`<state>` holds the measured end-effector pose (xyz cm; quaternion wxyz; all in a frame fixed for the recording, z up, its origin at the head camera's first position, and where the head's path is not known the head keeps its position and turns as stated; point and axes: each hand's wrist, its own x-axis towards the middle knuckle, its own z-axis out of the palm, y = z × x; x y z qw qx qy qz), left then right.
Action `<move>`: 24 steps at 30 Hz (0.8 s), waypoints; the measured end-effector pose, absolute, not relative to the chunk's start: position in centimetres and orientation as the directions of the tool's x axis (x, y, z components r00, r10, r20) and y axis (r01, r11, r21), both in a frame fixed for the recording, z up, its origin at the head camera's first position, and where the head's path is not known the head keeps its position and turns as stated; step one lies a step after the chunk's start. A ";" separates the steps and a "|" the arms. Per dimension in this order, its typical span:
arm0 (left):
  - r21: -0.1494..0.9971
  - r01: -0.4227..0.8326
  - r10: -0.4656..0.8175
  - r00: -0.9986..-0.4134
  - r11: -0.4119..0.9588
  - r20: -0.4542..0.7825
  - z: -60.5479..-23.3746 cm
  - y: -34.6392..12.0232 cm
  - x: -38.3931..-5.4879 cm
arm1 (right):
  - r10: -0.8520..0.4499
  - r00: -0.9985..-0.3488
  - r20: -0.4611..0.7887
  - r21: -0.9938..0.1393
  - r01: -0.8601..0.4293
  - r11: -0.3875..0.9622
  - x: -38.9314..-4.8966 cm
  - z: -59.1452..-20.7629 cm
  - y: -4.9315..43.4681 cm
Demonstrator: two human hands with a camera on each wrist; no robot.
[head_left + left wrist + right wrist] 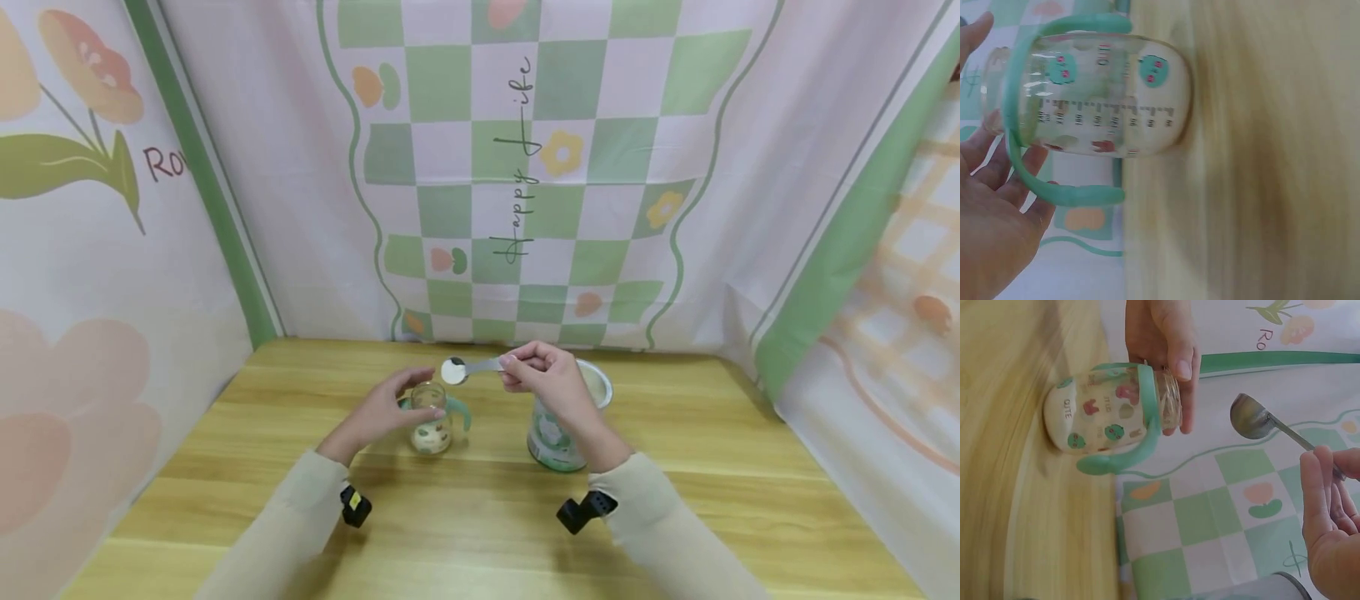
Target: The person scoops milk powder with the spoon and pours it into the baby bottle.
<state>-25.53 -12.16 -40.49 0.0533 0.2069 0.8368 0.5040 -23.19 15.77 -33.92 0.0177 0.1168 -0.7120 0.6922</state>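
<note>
My right hand (551, 383) pinches the handle of a metal measuring scoop (454, 371), which carries white powder. The scoop (1252, 417) is raised, up and to the right of a clear baby bottle's mouth. Upright on the table, the bottle (431, 439) has green handles, printed marks and whitish contents at its bottom. My left hand (390, 406) stands around the bottle's neck, thumb and fingers spread on either side. In the left wrist view, the fingers of this hand (991, 231) are extended beside the bottle (1097, 94); firm contact is unclear.
An open powder can (553, 442) with a green and white label stands behind and below my right hand, partly hidden by it. The wooden table (465, 533) meets a checkered curtain (517, 200) at its far edge. Printed curtains also hang at both sides.
</note>
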 end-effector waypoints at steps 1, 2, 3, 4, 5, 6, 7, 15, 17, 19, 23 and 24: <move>0.867 0.283 0.391 -0.913 0.411 0.113 -40.7 -12.2 -25.6 | -0.146 -0.971 0.187 -0.981 -0.191 0.017 -23.2 -34.0 15.7; 0.865 0.276 0.383 -0.918 0.419 0.107 -40.9 -12.2 -25.6 | -0.151 -0.971 0.185 -0.982 -0.190 0.016 -23.2 -34.2 15.6; 0.865 0.270 0.374 -0.922 0.423 0.104 -41.1 -12.2 -25.6 | -0.157 -0.970 0.185 -0.982 -0.188 0.009 -23.2 -34.3 15.4; 0.865 0.262 0.364 -0.926 0.427 0.101 -41.3 -12.2 -25.6 | -0.160 -0.970 0.185 -0.982 -0.187 0.000 -23.2 -34.4 15.3; 0.866 0.255 0.355 -0.930 0.430 0.097 -41.4 -12.2 -25.6 | -0.162 -0.969 0.185 -0.982 -0.186 -0.005 -23.2 -34.5 15.1; 0.869 0.243 0.344 -0.934 0.430 0.091 -41.6 -12.1 -25.6 | -0.162 -0.969 0.185 -0.982 -0.186 -0.011 -23.2 -34.6 15.0; 0.872 0.239 0.340 -0.936 0.427 0.091 -41.7 -12.1 -25.6 | -0.164 -0.968 0.188 -0.982 -0.189 -0.014 -23.2 -34.7 14.9; 0.880 0.240 0.358 -0.930 0.410 0.087 -42.2 -11.9 -25.6 | -0.161 -0.968 0.191 -0.979 -0.200 0.039 -23.1 -35.2 13.6; 0.882 0.240 0.367 -0.927 0.405 0.083 -42.3 -11.9 -25.6 | -0.156 -0.969 0.194 -0.978 -0.203 0.046 -23.1 -35.4 13.4; 0.884 0.238 0.368 -0.926 0.404 0.081 -42.4 -11.9 -25.6 | -0.150 -0.968 0.201 -0.977 -0.210 0.046 -23.2 -35.5 13.2; 0.884 0.237 0.363 -0.928 0.403 0.083 -42.5 -11.9 -25.6 | -0.146 -0.966 0.213 -0.974 -0.222 0.049 -23.2 -35.9 12.8; 0.884 0.238 0.360 -0.929 0.403 0.086 -42.6 -11.9 -25.6 | -0.148 -0.965 0.215 -0.973 -0.225 0.051 -23.2 -36.0 12.7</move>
